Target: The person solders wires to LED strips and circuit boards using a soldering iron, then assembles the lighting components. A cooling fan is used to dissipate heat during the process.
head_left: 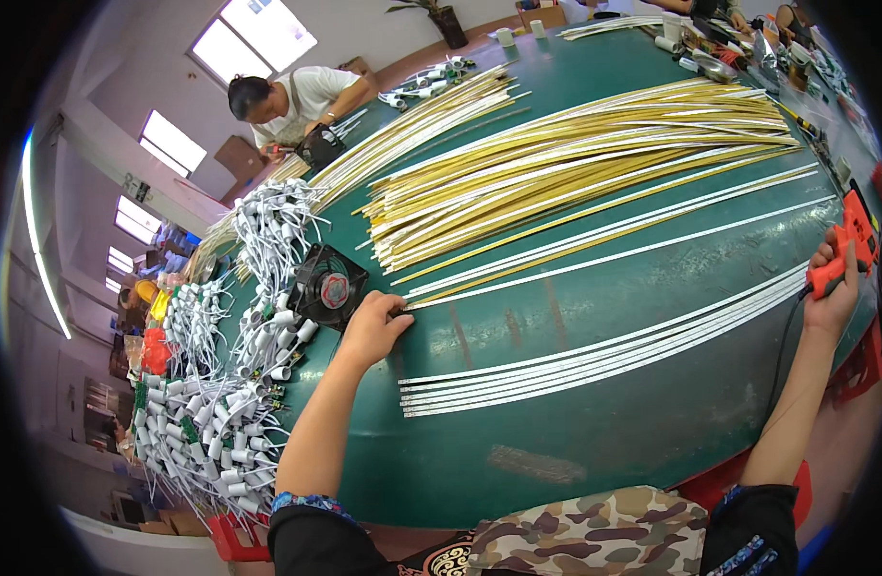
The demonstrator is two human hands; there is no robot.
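Item: camouflage cloth (pixel 594 533), lying at the lower edge of the frame, along the near rim of the green table (pixel 556 446).
Item: bare tabletop, spreading across the lower centre; probably the best room for moving.
Item: row of white strips (pixel 604 356), lying side by side from centre to right, left ends nearly level; a sleeve or cord could likely skew them.
Item: right hand (pixel 831 302), far right; fingers wrapping round the handle of a red tool (pixel 856 240), its dark cord (pixel 779 360) hanging toward the table's right edge. Lifting that cord clear of the row seems prudent.
Item: left hand (pixel 372 328), centre left; thumb and forefinger coming together at the left end of a single white strip (pixel 621 258); whether pinching or only pressing, cannot tell. That strip is running from centre left to right. A light hold, flat and close to the end, should suit so slender a piece.
Item: black fan (pixel 329 286), standing just beside the left hand and limiting room leftward.
Item: heap of white sockets (pixel 210 442), crowding the left table edge.
Item: yellow and white strips (pixel 585 173), piling across the upper centre, closing off the far side.
Item: co-worker (pixel 302 106), bending over the upper left edge.
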